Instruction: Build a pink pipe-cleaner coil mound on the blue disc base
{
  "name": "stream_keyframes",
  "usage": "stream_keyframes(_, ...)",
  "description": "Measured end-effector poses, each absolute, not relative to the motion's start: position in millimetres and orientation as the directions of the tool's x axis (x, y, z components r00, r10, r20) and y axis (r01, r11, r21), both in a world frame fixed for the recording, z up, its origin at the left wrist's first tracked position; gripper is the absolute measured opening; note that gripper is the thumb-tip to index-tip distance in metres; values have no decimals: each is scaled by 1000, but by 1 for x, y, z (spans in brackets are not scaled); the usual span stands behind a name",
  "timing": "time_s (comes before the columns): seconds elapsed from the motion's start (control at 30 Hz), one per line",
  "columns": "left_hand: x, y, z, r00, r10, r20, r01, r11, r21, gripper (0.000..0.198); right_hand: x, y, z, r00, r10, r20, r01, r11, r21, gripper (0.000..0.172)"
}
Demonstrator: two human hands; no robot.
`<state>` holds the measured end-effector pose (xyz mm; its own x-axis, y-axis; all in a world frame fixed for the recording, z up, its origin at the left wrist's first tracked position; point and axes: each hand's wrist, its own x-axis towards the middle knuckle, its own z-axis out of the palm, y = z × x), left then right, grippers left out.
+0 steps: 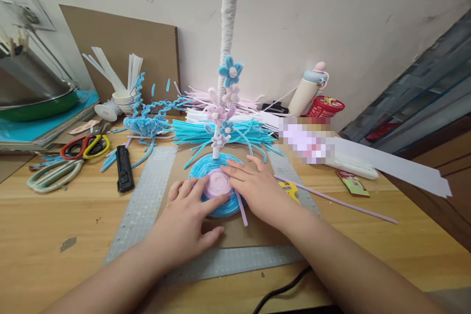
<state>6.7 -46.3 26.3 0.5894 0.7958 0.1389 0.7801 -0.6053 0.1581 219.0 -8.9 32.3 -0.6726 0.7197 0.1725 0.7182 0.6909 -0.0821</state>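
A round base of coiled blue pipe cleaners (221, 210) lies on brown cardboard (235, 235). At its middle is a flat lilac pipe-cleaner spiral (219, 185), with a loose lilac end (242, 210) pointing towards me. My left hand (187, 218) rests on the left and near side of the spiral, fingers spread. My right hand (259, 189) lies on the right side with its fingers stretched over the lilac and blue coils. A white fuzzy post (228, 19) with blue and lilac flowers (230, 71) rises from the far edge of the base.
Bundled blue pipe cleaners (221, 132) lie behind the base. To the left are scissors (55, 174) and a black cutter (124, 169). On the right are a lilac pipe cleaner (342, 200), a yellow tool (290, 189) and a bottle (305, 93). A black cable (281, 289) runs near the front.
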Motion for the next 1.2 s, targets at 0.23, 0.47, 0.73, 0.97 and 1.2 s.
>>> stream_keyframes(0.23,6,-49,30,619,774,134,762,-633,134,58,217,-5,33,-713,695,90,694,718,-45,41)
stream_keyframes(0.47,6,-53,26,614,777,141,770,-628,112,64,216,2,38,-747,664,38,661,747,-67,38)
stream_keyframes(0.73,-11,-37,42,585,798,146,755,-602,260,42,217,6,42,-732,681,11,671,724,-162,46)
stream_keyframes(0.97,-13,-12,39,380,896,229,793,-443,418,12,218,7,40,-748,663,40,653,745,-138,46)
stream_keyframes(1.2,-1,-16,31,491,840,230,821,-535,199,18,218,8,38,-753,657,51,647,752,-126,45)
